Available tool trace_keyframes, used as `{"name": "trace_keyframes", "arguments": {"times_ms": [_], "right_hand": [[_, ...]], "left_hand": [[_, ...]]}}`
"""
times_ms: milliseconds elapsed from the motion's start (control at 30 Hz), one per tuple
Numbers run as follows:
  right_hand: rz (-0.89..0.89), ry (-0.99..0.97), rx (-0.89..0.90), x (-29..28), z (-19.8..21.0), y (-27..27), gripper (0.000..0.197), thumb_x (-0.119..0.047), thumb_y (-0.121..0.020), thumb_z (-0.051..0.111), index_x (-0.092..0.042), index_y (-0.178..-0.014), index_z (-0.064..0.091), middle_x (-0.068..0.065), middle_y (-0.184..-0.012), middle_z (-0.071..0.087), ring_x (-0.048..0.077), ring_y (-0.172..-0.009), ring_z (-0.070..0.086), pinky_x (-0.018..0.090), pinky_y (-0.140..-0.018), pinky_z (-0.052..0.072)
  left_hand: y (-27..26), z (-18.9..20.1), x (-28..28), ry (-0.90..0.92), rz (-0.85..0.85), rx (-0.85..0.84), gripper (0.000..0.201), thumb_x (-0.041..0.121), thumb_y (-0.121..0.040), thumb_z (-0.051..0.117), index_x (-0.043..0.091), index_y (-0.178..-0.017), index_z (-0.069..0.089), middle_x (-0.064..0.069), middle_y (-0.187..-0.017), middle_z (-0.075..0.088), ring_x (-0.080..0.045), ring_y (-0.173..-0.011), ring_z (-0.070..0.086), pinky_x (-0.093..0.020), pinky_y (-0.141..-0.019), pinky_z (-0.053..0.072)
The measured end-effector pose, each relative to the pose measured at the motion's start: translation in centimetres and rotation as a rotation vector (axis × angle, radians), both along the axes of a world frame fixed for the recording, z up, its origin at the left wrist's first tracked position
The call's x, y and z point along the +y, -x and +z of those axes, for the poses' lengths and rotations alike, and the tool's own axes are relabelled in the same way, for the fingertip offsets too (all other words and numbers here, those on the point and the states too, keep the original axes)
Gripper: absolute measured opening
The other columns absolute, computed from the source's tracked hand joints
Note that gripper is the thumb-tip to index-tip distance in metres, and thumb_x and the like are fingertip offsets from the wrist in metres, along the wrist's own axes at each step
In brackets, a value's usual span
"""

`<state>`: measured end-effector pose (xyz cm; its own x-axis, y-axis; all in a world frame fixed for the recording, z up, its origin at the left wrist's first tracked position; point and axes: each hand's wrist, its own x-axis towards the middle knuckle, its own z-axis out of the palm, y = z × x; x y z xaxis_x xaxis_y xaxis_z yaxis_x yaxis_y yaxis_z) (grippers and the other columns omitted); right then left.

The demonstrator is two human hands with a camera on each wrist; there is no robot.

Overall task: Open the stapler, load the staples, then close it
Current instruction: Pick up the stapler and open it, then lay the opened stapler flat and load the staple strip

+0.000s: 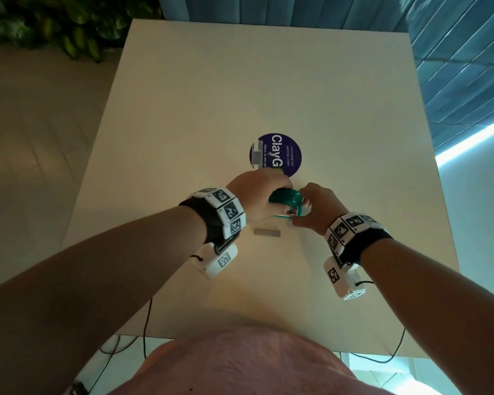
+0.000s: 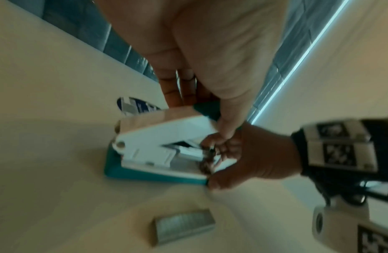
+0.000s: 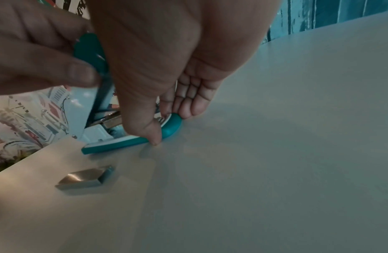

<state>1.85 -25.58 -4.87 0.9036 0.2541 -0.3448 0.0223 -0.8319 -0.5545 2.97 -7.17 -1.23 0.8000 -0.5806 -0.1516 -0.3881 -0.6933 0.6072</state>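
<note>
The left hand (image 1: 257, 192) is gripping the teal lid (image 1: 285, 198) of the stapler (image 2: 158, 154), fingers curled over its top and thumb on the side, and is holding it lifted up off the white body (image 2: 167, 137). In the right wrist view the lid is standing nearly upright between the left fingers (image 3: 58, 71) and the right palm. The right hand (image 1: 317, 208) is pinching the front end of the stapler, its thumb (image 3: 149, 130) pressing against the teal base (image 3: 128, 143) at the table surface and its fingertips (image 3: 188, 106) wrapping round the rounded nose. In the left wrist view the right fingers (image 2: 223, 149) are curling into the open gap at the front, where grey metal is showing; whether staples are already inside the channel cannot be told, as that part is blurred.

The stapler is sitting with its base flat on the table (image 1: 240, 81), near the middle, just in front of a round blue sticker (image 1: 283, 155). A strip of staples (image 1: 267, 232) is lying loose on the table just on the near side of the stapler, apart from it and touched by neither hand. Both wrists are wearing black bands with marker blocks (image 1: 226, 209). Beyond the table's far left corner there are green leaves (image 1: 54, 27), and to the far right a blue tiled wall (image 1: 454, 52).
</note>
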Motion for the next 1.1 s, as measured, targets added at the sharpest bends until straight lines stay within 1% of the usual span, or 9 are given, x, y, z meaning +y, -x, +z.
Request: {"name": "trace_keyframes", "arguments": {"times_ms": [167,333,467,600,733,800,933,1000,1100], "right_hand": [[-0.006,-0.039,-0.005,-0.1,-0.2,0.1,0.034,-0.014,-0.058,0.08,-0.017,-0.09,0.067,-0.002,-0.085,0.055,0.013,-0.074,0.051,0.027,-0.071,0.045],[-0.022,-0.036,0.015,-0.1,-0.2,0.2,0.036,-0.014,-0.061,0.079,-0.018,-0.094,0.065,-0.003,-0.089,0.055,0.011,-0.078,0.051,0.024,-0.072,0.043],[-0.028,-0.025,0.019,0.1,0.0,0.3,0.035,-0.013,-0.061,0.079,-0.017,-0.094,0.065,-0.001,-0.092,0.055,0.013,-0.08,0.052,0.026,-0.074,0.044],[-0.027,-0.016,0.018,0.1,-0.1,0.6,0.037,-0.013,-0.062,0.079,-0.016,-0.096,0.063,-0.001,-0.093,0.055,0.013,-0.081,0.051,0.029,-0.078,0.048],[-0.02,0.016,0.02,0.4,0.3,0.9,0.041,-0.01,-0.065,0.076,-0.014,-0.102,0.06,0.006,-0.102,0.056,0.02,-0.091,0.053,0.038,-0.088,0.049],[0.019,0.049,-0.054,1.1,0.9,1.5,0.049,-0.011,-0.067,0.073,-0.014,-0.112,0.052,0.008,-0.112,0.051,0.023,-0.102,0.049,0.036,-0.091,0.046],[0.241,0.023,-0.235,4.1,2.4,4.5,0.04,-0.023,-0.074,0.066,-0.016,-0.11,0.051,0.005,-0.11,0.055,0.022,-0.1,0.047,0.035,-0.088,0.044],[0.361,0.099,-0.203,5.3,1.9,5.9,0.039,-0.029,-0.077,0.063,-0.016,-0.111,0.051,0.005,-0.113,0.055,0.024,-0.104,0.048,0.038,-0.092,0.044],[0.336,0.162,-0.133,5.6,0.3,6.8,0.036,-0.029,-0.081,0.058,-0.017,-0.115,0.052,0.004,-0.117,0.053,0.025,-0.107,0.047,0.04,-0.095,0.045]], "left_hand": [[0.3,2.9,5.9,0.118,0.088,-0.023,0.032,0.023,-0.071,0.073,0.02,-0.1,0.06,0.004,-0.093,0.067,-0.008,-0.082,0.061,-0.017,-0.077,0.046],[0.9,2.7,12.5,0.009,0.176,-0.038,0.03,0.015,-0.066,0.077,0.02,-0.092,0.063,0.007,-0.083,0.064,0.003,-0.079,0.056,-0.004,-0.069,0.038],[1.6,-0.4,14.4,-0.052,0.263,-0.005,0.029,0.015,-0.065,0.077,0.021,-0.09,0.063,0.005,-0.08,0.061,-0.002,-0.074,0.055,-0.011,-0.067,0.04],[2.3,-3.3,14.5,-0.066,0.326,0.023,0.028,0.013,-0.064,0.076,0.018,-0.09,0.066,-0.003,-0.082,0.062,-0.021,-0.072,0.057,-0.032,-0.068,0.047],[2.4,-4.3,14.5,-0.016,0.376,0.02,0.029,0.008,-0.063,0.076,0.017,-0.091,0.069,-0.004,-0.084,0.065,-0.02,-0.075,0.06,-0.02,-0.067,0.044],[2.4,-4.5,14.7,-0.007,0.383,0.021,0.03,0.008,-0.064,0.075,0.017,-0.092,0.069,-0.002,-0.084,0.063,-0.019,-0.076,0.059,-0.013,-0.067,0.04],[2.8,-5.0,14.9,0.028,0.42,0.038,0.032,0.01,-0.063,0.076,0.02,-0.092,0.069,-0.001,-0.088,0.065,-0.016,-0.079,0.06,-0.004,-0.068,0.04],[2.9,-5.1,14.9,0.045,0.435,0.045,0.033,0.011,-0.063,0.077,0.022,-0.093,0.068,-0.001,-0.09,0.065,-0.016,-0.08,0.06,-0.005,-0.071,0.041],[3.0,-4.9,14.9,0.049,0.435,0.053,0.034,0.011,-0.063,0.078,0.022,-0.094,0.068,-0.001,-0.091,0.066,-0.017,-0.082,0.061,-0.017,-0.075,0.046]]}}
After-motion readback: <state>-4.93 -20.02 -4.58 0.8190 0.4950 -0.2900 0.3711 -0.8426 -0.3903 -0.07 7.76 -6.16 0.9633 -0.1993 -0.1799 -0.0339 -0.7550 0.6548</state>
